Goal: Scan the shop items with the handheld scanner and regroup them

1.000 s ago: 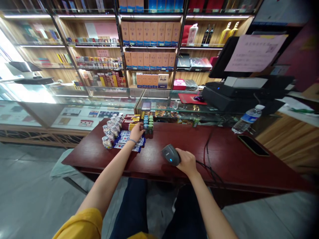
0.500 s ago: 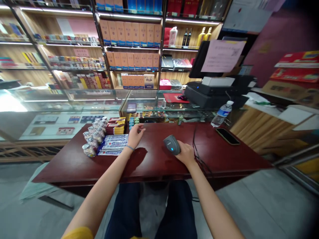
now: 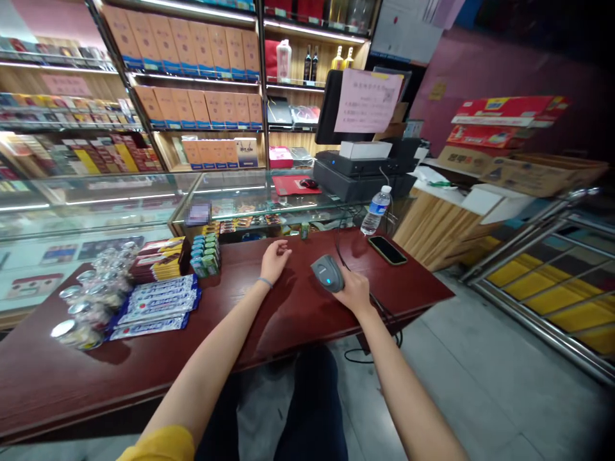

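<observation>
My right hand (image 3: 354, 289) is wrapped round the handle of a dark grey barcode scanner (image 3: 327, 273), which shows a small blue light and is held above the dark red table. My left hand (image 3: 275, 261), with a grey band at the wrist, is over the table left of the scanner. Its fingers are loosely bent and a little apart, and I see nothing in them. Further left stand small green and blue packs (image 3: 205, 254), brown and yellow boxes (image 3: 159, 257), blue-and-white long packets (image 3: 156, 303) and several lidded jars (image 3: 77, 330).
A water bottle (image 3: 376, 212) and a phone (image 3: 387, 250) occupy the table's right part. A black cable (image 3: 339, 250) runs behind the scanner. Past the table are a glass display counter (image 3: 230, 192), a monitor with a pink paper (image 3: 368, 102) and stocked shelves. A metal rail (image 3: 542, 256) stands at right.
The view has turned to the right, so the goods on the table appear further left. My left hand has moved away from the goods, towards the scanner. The scanner stays in my right hand.
</observation>
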Tool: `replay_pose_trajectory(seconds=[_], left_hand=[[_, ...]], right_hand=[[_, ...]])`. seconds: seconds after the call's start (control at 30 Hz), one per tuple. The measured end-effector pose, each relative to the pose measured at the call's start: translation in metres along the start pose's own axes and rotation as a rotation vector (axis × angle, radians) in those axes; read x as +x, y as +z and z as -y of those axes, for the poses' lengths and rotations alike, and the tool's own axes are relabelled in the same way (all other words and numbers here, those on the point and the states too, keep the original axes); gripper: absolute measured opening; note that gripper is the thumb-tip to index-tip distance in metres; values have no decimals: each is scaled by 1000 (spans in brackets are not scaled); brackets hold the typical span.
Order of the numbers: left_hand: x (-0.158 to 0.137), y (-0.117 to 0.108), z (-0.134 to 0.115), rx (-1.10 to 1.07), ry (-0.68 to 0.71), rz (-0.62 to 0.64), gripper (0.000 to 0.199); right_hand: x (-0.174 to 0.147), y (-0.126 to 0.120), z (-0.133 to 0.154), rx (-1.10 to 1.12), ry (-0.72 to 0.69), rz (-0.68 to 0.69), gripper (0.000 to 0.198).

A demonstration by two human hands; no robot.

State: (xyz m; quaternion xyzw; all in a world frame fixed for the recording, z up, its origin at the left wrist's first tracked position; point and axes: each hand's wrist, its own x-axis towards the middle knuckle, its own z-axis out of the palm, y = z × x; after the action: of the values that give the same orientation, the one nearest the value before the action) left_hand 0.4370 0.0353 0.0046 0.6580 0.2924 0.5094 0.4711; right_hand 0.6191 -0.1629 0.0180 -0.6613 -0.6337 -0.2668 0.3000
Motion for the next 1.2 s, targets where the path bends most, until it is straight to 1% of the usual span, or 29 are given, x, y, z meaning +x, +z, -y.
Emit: replay_pose_trajectory(seconds=[0.13,0.27,0.4,0.5,0.6,0.7,0.77,0.87,0.97,1.03,1.1,1.2], left_hand=[[30,31,17,-14,9,15,32],[67,57,38,-94,-37,-5,52],[93,75,62,-150,-83,37,72],[103,83,77,-110,-78,60,75],[109,89,87,3,-84,73,68],[110,93,91,85,-126,62,47],[107,93,91,93,-148,49,33],[93,84,83,4,-135,45,24],[70,61,66,-121,-115,51,25],[52,38,52,-180,-95,61,27],[31,9,36,-200,-86,60,30],[-2,-38,13,-152,-87,40,32]], right_hand=[[1,2,-10,30,21,-27,33],[5,9,-15,62,29,-64,33],[5,17,-19,83,-5,-97,33],[4,22,-20,64,-15,-89,31],[4,25,-19,58,-16,-93,31],[3,27,-18,56,-12,-84,31],[3,27,-17,46,-10,-73,31],[4,25,-14,37,-5,-74,31],[7,22,-4,47,18,-84,30],[9,20,7,64,28,-88,29],[11,20,22,88,20,-82,28],[14,22,49,123,-7,-81,29]])
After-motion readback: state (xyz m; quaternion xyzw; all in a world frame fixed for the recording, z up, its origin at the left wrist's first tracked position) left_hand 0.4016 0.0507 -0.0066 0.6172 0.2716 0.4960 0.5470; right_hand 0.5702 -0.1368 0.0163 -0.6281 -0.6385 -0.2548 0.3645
